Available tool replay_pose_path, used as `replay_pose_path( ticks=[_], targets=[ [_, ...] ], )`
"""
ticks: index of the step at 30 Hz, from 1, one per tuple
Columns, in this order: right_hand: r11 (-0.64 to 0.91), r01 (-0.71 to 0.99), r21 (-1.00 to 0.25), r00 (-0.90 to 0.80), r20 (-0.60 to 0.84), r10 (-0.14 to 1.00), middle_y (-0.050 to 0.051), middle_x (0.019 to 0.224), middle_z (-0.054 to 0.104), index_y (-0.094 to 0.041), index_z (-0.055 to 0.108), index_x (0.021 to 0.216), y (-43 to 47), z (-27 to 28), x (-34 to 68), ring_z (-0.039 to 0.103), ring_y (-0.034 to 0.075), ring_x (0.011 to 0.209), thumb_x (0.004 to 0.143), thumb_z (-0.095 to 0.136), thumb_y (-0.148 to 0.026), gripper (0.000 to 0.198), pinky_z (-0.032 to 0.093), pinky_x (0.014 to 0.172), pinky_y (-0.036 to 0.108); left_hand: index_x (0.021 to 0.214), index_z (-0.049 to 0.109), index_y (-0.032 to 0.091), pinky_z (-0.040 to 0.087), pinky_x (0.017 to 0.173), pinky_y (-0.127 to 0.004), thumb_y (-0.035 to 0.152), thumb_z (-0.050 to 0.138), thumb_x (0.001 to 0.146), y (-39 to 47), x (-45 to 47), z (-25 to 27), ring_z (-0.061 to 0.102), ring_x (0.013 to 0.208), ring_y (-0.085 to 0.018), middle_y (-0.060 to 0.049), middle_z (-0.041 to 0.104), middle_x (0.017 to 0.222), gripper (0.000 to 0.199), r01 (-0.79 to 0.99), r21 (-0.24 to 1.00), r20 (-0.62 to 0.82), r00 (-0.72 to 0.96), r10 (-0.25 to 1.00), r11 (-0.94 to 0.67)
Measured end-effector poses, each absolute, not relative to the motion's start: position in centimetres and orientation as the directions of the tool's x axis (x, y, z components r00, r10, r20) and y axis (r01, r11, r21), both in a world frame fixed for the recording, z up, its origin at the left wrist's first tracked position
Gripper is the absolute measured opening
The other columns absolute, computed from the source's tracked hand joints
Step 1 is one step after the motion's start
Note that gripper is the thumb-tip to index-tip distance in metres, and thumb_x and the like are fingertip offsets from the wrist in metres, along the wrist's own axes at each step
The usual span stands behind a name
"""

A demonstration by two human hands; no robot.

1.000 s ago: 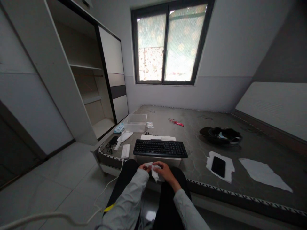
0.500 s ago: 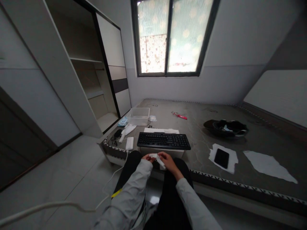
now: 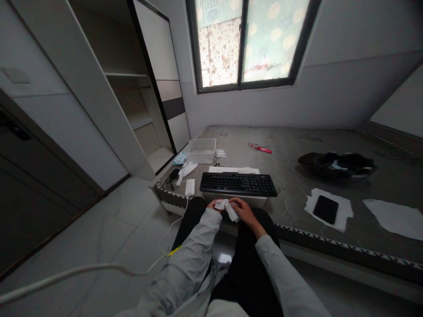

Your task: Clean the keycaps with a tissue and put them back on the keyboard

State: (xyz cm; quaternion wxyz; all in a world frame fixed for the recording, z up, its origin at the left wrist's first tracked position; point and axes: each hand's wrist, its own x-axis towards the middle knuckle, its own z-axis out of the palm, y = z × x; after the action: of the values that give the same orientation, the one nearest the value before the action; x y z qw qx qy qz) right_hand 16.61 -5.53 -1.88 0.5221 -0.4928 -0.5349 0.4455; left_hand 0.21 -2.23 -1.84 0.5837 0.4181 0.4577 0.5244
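Observation:
Between my two hands, just above my knees, is a crumpled white tissue (image 3: 231, 211). My left hand (image 3: 214, 205) grips its left end, with the fingers partly hidden by the tissue. My right hand (image 3: 243, 211) pinches the tissue from the other side, and a loose end hangs down below. Right beyond my hands lies a black keyboard (image 3: 238, 184), raised on a white box (image 3: 251, 201) at the edge of the bed. White paper (image 3: 233, 170) sticks out behind the keyboard.
A white power strip (image 3: 190, 188) with its cord stands left of the keyboard. Behind it is a clear plastic bin (image 3: 201, 152). To the right, a black phone (image 3: 325, 209) rests on white paper, near a dark cap (image 3: 337, 166). A red-handled item (image 3: 262, 149) lies farther back.
The view has shifted, so the scene sits farther right and higher up. The tissue looks more spread and bunched between my hands than before.

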Motion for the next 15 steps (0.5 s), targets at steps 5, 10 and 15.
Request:
replay_pose_path(
  ticks=[5,10,15],
  targets=[
    [0.107,0.055,-0.993,0.047,0.11,0.993,0.005,0.091,0.076,-0.022,0.071,0.092,-5.4,-1.9,16.5,0.067,0.022,0.085,0.074,0.069,-0.052,0.035,0.053,0.08,0.035,0.074,0.076,0.017,0.057,0.084,-0.041,0.016,0.085,0.044,-2.5,0.7,-1.7,0.075,0.082,-0.028,-0.008,0.082,0.079,0.032,-0.204,0.977,-0.061,0.007,0.998,0.061],
    [0.158,0.095,-0.983,0.015,0.16,0.987,0.004,0.094,0.075,-0.022,0.071,0.096,-6.1,-1.0,16.5,0.067,0.022,0.089,0.073,0.071,-0.042,0.031,0.054,0.081,0.034,0.074,0.073,0.016,0.058,0.078,-0.037,0.017,0.086,0.045,-2.8,0.9,-1.1,0.074,0.075,-0.024,-0.007,0.081,0.075,0.031,-0.195,0.979,-0.073,-0.032,0.997,0.065],
    [0.16,0.163,-0.974,0.031,0.167,0.985,0.004,0.098,0.075,-0.021,0.071,0.099,-6.4,-0.4,16.4,0.068,0.022,0.089,0.073,0.07,-0.04,0.032,0.054,0.083,0.035,0.072,0.071,0.017,0.059,0.075,-0.034,0.018,0.089,0.044,-2.8,0.6,-0.8,0.074,0.075,-0.023,-0.007,0.08,0.075,0.033,-0.167,0.982,-0.1,-0.045,0.994,0.091]
  ],
)
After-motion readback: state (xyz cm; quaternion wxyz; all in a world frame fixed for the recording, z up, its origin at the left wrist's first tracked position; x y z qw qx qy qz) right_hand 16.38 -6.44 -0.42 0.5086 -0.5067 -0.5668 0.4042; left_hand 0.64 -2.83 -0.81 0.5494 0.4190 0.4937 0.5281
